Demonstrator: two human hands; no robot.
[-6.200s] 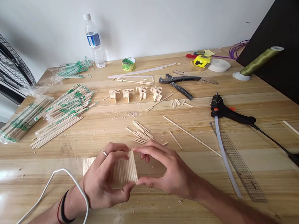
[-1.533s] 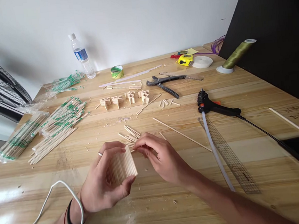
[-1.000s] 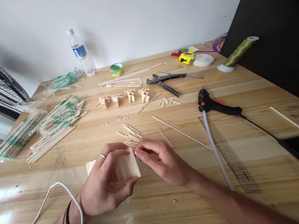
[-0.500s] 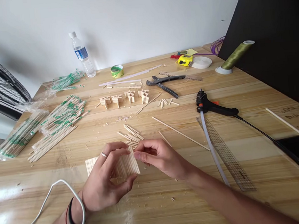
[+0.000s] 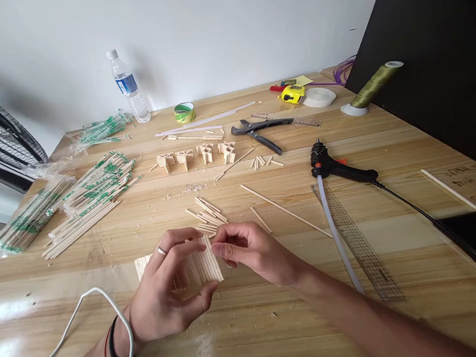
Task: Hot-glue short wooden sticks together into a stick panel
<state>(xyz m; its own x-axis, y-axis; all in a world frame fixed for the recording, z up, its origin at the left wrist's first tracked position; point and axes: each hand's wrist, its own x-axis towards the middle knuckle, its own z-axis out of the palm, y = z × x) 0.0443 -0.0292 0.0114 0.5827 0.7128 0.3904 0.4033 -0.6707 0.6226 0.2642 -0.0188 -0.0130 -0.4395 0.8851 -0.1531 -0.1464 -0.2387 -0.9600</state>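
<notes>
One wooden desk (image 5: 253, 346) carries the work; near its front edge is a stick panel (image 5: 203, 266), seemingly well advanced, with many sticks already lined up side by side. Its long axis runs roughly left to right, while each stick points away from the person, far end leaning left. The left hand (image 5: 164, 287) grips it between thumb and fingers, covering much of it; the right hand (image 5: 248, 252) sits narrow at its right edge, any pinch hidden. Farther back, four small stick assemblies (image 5: 185, 158) look formed; loose short sticks (image 5: 209, 209) remain unjoined.
</notes>
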